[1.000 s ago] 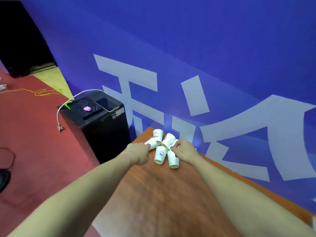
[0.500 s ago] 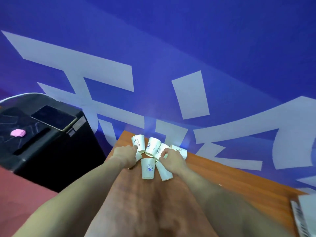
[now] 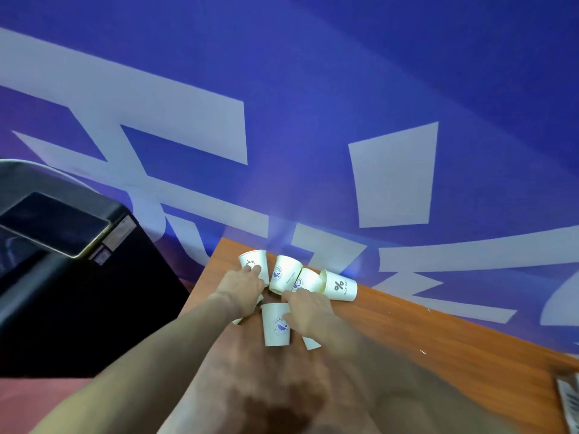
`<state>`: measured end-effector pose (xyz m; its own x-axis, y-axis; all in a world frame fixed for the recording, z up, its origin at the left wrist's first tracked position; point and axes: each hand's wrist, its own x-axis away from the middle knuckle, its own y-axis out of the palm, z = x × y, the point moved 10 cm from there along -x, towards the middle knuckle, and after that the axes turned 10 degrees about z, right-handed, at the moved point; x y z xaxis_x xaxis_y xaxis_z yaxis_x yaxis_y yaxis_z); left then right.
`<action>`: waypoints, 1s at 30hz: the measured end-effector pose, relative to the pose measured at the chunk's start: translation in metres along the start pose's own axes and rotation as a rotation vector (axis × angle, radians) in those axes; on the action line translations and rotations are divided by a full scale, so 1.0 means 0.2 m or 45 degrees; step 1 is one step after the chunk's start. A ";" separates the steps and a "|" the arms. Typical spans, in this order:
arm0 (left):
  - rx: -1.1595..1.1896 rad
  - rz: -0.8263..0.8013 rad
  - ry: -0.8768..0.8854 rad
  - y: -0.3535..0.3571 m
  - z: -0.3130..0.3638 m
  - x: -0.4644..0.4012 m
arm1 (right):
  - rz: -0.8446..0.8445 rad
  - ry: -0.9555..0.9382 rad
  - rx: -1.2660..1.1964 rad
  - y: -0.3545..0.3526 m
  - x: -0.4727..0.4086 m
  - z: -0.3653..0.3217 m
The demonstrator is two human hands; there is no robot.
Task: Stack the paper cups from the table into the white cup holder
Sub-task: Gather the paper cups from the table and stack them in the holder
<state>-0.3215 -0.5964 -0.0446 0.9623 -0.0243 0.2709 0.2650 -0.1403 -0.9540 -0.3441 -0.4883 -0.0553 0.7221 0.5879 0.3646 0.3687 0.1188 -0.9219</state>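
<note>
Several white paper cups cluster at the far left end of the wooden table (image 3: 407,339). One stands upright at the corner (image 3: 254,261), two lean beside it (image 3: 285,272), and a "%" cup (image 3: 340,286) lies on its side. An upside-down cup (image 3: 275,324) stands nearest me. My left hand (image 3: 241,285) reaches forward and its fingertips touch the corner cup; another cup (image 3: 238,321) lies partly under it. My right hand (image 3: 308,311) rests with stretched fingers over a lying cup (image 3: 311,343). The white cup holder is not in view.
A black cabinet (image 3: 78,292) stands off the table's left end, with a dark phone-like slab (image 3: 53,227) on top. A blue banner wall (image 3: 313,120) runs right behind the table. A striped flat object (image 3: 568,399) shows at the right edge.
The view has swung right and closer to the cups. My left hand's fingers have come up against the corner cup. My right hand stays over the lying cup.
</note>
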 end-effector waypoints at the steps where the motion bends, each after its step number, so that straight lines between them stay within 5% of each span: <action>1: 0.000 -0.019 0.002 0.01 -0.01 0.00 | -0.006 -0.003 0.010 0.01 -0.01 0.00; 30: 0.103 -0.016 -0.115 -0.13 0.02 0.34 | 0.167 0.088 -0.070 -0.24 0.41 -0.07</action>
<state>-0.2619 -0.5912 -0.0014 0.9596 0.0667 0.2734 0.2773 -0.0594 -0.9589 -0.2949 -0.4575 0.0213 0.8042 0.5386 0.2513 0.2986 -0.0006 -0.9544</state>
